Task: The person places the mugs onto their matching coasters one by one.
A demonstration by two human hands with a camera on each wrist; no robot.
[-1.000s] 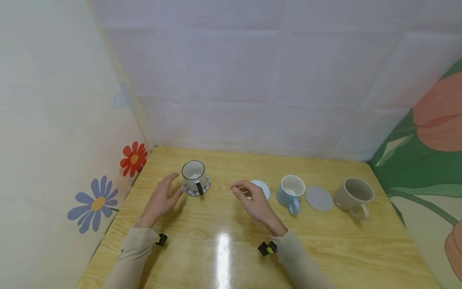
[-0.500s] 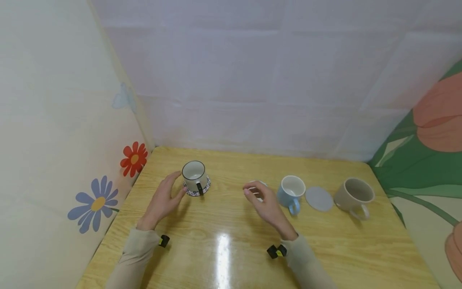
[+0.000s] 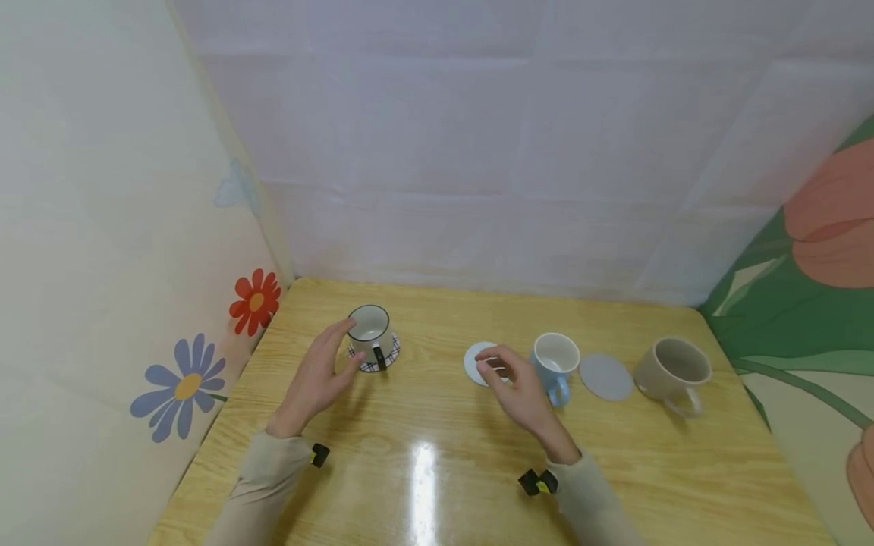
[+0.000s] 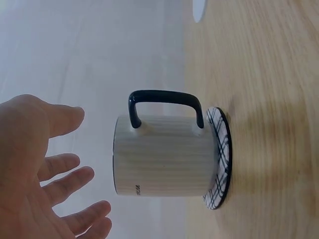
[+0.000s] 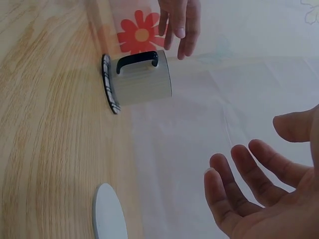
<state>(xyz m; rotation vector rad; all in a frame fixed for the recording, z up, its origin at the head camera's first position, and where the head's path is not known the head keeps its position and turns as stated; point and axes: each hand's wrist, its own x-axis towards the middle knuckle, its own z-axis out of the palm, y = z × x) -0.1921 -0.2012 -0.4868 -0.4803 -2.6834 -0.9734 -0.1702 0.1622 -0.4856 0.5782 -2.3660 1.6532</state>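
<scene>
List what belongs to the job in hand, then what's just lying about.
Likely in the job, nearest the left hand and right hand:
off-white cylindrical mug with black handle
round black-and-white checked coaster
thin round white coaster
light-blue cylindrical mug

Probably just lying about, farther from both hands:
flat round grey coaster
wide beige mug

Things stand in a row across the surface. At the left end, the first mug sits on the first coaster, with the left hand near it. Next, to the right, come the second coaster, partly behind the right hand, the middle mug, the third coaster, then the last mug. The back wall is behind them all.
</scene>
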